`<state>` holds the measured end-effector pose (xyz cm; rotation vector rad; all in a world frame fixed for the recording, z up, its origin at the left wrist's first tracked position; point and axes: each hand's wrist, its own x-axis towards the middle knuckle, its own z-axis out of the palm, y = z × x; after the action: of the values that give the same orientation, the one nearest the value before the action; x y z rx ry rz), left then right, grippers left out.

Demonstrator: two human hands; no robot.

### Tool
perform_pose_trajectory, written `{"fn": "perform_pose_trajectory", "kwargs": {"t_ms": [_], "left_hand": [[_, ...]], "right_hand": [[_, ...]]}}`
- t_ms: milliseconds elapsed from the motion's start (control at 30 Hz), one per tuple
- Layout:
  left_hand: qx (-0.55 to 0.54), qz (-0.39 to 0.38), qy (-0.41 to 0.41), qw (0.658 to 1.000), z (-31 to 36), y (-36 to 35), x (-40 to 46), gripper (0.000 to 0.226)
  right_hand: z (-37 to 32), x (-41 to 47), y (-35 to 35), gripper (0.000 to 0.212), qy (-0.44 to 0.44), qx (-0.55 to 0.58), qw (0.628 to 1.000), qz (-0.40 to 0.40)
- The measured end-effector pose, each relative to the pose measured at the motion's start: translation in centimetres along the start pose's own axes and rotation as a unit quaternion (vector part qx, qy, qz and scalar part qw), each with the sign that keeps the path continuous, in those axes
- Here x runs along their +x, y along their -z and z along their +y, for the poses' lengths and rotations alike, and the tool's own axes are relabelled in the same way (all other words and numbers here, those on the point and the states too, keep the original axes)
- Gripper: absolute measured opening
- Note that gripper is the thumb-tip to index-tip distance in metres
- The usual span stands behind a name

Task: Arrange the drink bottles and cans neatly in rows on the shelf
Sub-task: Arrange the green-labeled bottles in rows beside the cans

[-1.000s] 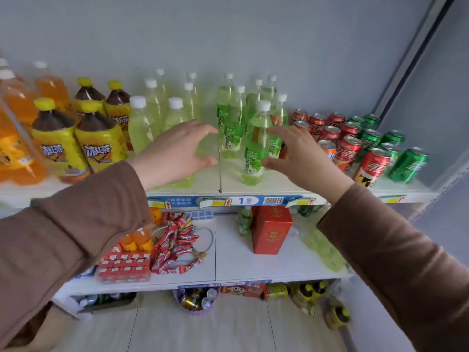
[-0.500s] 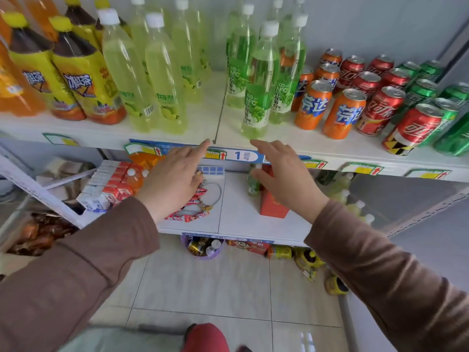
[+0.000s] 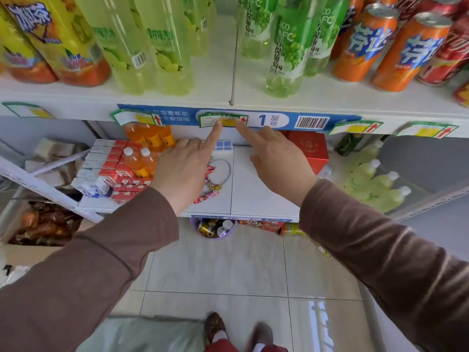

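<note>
Top shelf (image 3: 317, 102) spanning the whole width, already carrying the drinks in upright rows; from left: brown tea bottles (image 3: 58, 47) with yellow labels, pale yellow lemon bottles (image 3: 142, 44), green grape bottles (image 3: 286, 47), orange cans (image 3: 385, 44), red cans (image 3: 449, 44) at the far right; front bottles and cans standing near the shelf lip, fairly level with each other, tops cut off by the frame so back rows not checkable; judged mostly done on this shelf, with little left beyond small straightening. Lower shelf (image 3: 253, 194) holding red and white cartons (image 3: 119, 171), small orange bottles (image 3: 138, 158), a red box (image 3: 311, 151) and, further right, pale bottles lying on their sides (image 3: 375, 184); possibly still to be sorted, though not certain that these belong to the task. Tiled floor (image 3: 215, 270) below, with more cans in a small purple tub (image 3: 214, 228).

Both arms in brown sleeves reaching forward and up, well below the drinks, neither grasping anything. Left hand (image 3: 185, 171) with index finger straight, tip pressing the price label (image 3: 223, 120) on the shelf edge, other fingers loosely bent. Right hand (image 3: 279, 163) likewise, index finger straight and tip touching the same label's right end, remaining fingers curled under. Seemingly smoothing or fixing the label, not moving stock.
</note>
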<state>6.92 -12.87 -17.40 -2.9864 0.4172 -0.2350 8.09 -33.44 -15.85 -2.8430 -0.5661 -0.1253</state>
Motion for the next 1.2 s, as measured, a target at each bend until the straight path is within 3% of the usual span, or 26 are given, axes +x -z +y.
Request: {"fn": "perform_pose_trajectory", "kwargs": {"t_ms": [333, 833, 1200], "left_hand": [[0.016, 0.036, -0.017, 0.999, -1.0, -2.4, 0.5, 0.113], [0.007, 0.023, -0.028, 0.999, -1.8, -2.2, 0.9, 0.112], [-0.079, 0.005, -0.058, 0.995, -0.6, 2.8, 0.4, 0.082]], "right_hand": [[0.2, 0.3, -2.3, 0.080, -0.036, -0.059, 0.996, 0.062], [0.5, 0.3, -2.7, 0.084, -0.052, -0.091, 0.993, 0.054], [0.7, -1.4, 0.5, 0.078, -0.074, -0.011, 0.995, 0.068]]}}
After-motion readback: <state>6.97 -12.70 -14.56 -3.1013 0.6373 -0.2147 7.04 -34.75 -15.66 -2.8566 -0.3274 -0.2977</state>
